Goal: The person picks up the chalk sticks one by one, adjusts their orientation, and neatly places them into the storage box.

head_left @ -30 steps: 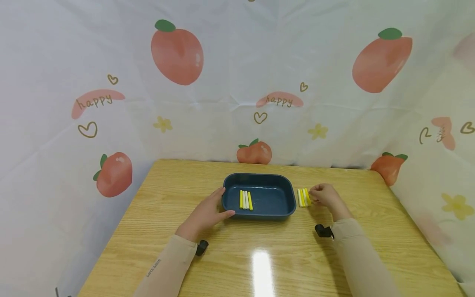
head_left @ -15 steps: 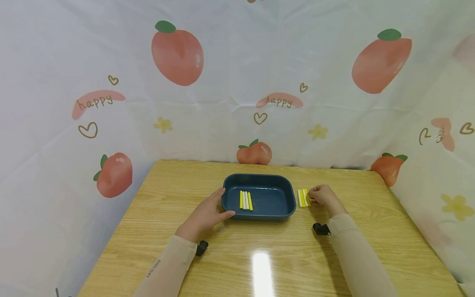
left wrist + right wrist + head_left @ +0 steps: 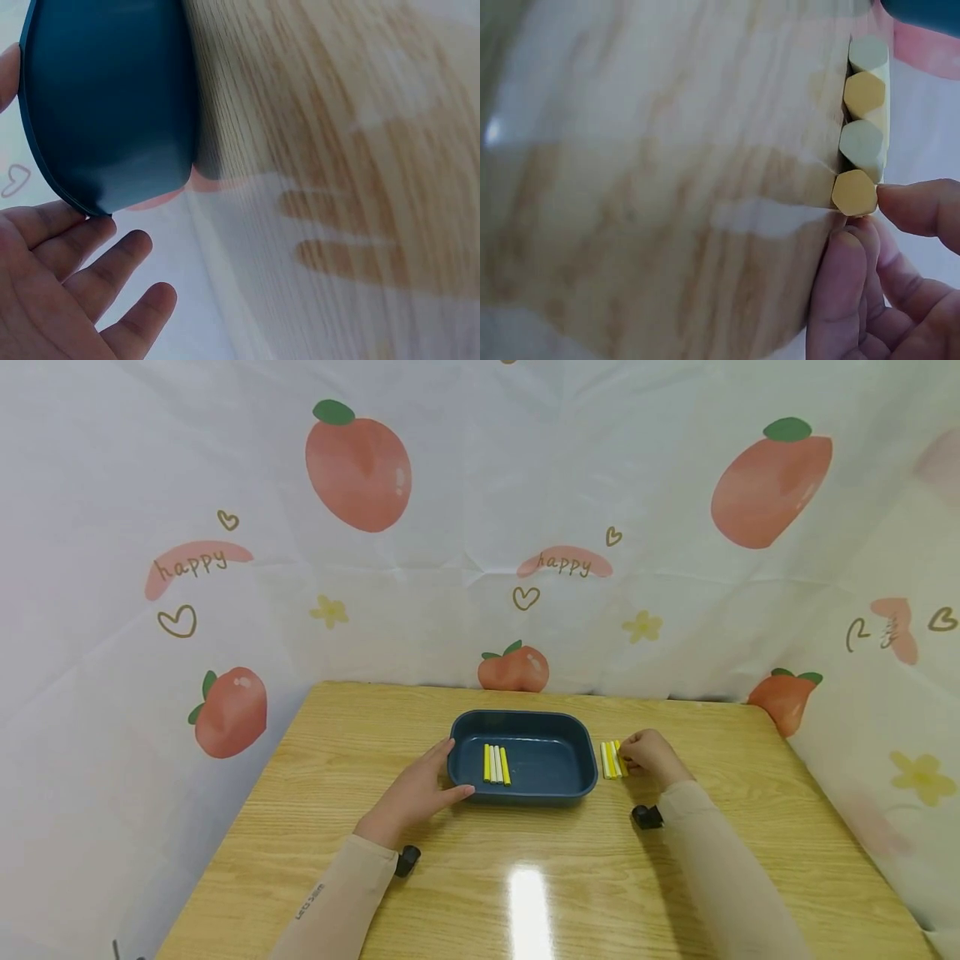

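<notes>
In the head view a dark blue tray point(image 3: 551, 767) holds several yellow and white sticks point(image 3: 497, 765) lying side by side towards its left. My left hand point(image 3: 412, 795) rests at the tray's left end, thumb by the front rim and fingers against the left rim; the left wrist view shows the hand point(image 3: 64, 277) with extended fingers at the tray point(image 3: 112, 97). Right of the tray lies another row of sticks point(image 3: 609, 760). My right hand point(image 3: 658, 757) pinches its rightmost one, the yellow stick point(image 3: 854, 193), whose end shows beside the hand point(image 3: 907, 292) in the right wrist view.
A wooden table point(image 3: 480, 852) carries everything, with a light reflection near its front. White cloth point(image 3: 450, 510) printed with fruit hangs behind the table and along its sides. Black wrist devices point(image 3: 407, 862) sit below both hands.
My right hand and forearm have shifted slightly left, with the fingers closer over the rightmost stick. The left hand, tray and sticks inside it look unchanged.
</notes>
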`<act>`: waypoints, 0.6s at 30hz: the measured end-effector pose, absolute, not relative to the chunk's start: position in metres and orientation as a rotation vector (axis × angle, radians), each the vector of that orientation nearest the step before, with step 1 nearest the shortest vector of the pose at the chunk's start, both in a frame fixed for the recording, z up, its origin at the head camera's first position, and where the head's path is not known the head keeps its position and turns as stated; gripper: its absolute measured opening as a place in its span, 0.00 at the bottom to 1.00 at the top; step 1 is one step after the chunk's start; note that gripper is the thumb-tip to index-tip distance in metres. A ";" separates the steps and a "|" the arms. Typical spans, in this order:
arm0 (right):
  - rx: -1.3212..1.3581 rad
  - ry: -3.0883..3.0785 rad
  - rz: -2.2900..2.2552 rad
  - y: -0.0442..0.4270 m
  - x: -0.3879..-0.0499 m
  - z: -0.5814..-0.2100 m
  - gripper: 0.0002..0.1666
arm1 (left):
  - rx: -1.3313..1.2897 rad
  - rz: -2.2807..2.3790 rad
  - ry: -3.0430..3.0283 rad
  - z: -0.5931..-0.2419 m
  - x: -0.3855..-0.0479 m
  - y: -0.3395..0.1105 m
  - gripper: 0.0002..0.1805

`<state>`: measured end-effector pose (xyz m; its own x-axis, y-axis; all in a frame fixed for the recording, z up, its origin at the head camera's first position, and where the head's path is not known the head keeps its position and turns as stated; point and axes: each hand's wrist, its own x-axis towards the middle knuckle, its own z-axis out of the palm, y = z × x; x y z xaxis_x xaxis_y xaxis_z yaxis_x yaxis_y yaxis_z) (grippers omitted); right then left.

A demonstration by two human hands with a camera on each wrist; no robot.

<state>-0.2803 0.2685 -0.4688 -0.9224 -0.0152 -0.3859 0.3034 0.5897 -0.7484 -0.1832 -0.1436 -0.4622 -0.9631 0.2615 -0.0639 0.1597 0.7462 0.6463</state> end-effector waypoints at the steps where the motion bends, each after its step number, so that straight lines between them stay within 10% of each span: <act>1: 0.235 2.475 -1.249 0.269 -0.281 -0.469 0.09 | 0.339 1.013 2.794 -0.462 -0.183 -0.144 0.54; 18: 0.286 2.488 -1.176 0.272 -0.281 -0.467 0.08 | 0.335 1.009 2.791 -0.461 -0.182 -0.144 0.54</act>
<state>-0.2810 0.2716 -0.4670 -0.9097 0.0239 -0.4145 0.3354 0.6307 -0.6998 -0.1819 -0.1437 -0.4610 -0.9630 0.2606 -0.0684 0.1567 0.7481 0.6448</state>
